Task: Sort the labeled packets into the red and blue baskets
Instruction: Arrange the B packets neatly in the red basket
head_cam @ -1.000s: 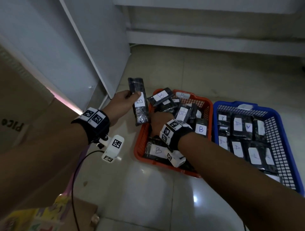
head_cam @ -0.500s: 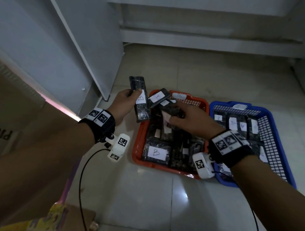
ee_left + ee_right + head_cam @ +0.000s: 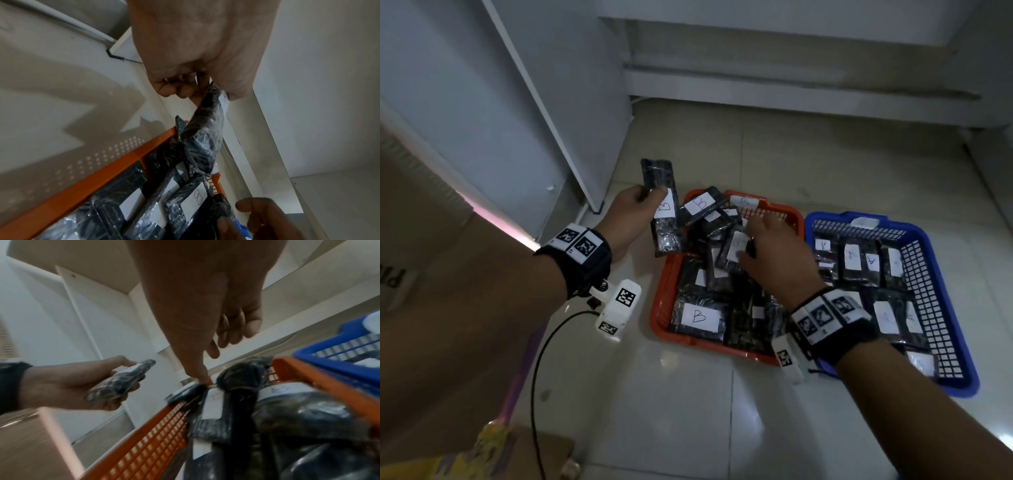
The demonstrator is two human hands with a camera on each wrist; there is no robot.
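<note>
My left hand (image 3: 633, 212) grips a black packet labeled B (image 3: 666, 236) by its middle, held just left of the red basket (image 3: 662, 291). In the left wrist view the packet (image 3: 203, 129) hangs from the curled fingers (image 3: 176, 86) above the basket's rim (image 3: 102, 175). The red basket holds several black packets with B labels. My right hand (image 3: 774, 253) hovers over its far middle. Its thumb touches a tilted packet (image 3: 736, 246) there, and in the right wrist view its fingers (image 3: 232, 331) curl loosely around nothing. The blue basket (image 3: 835, 216) to the right holds several A packets.
The baskets sit side by side on a pale tiled floor (image 3: 722, 411). A white cabinet panel (image 3: 551, 102) stands close on the left, with a cardboard box (image 3: 431, 257) beside it. A black cable (image 3: 537, 377) runs from my left wrist down to colourful packaging (image 3: 493, 445).
My right hand rose from the near left of the red basket and moved to its far middle. My left hand kept the B packet in nearly the same place.
</note>
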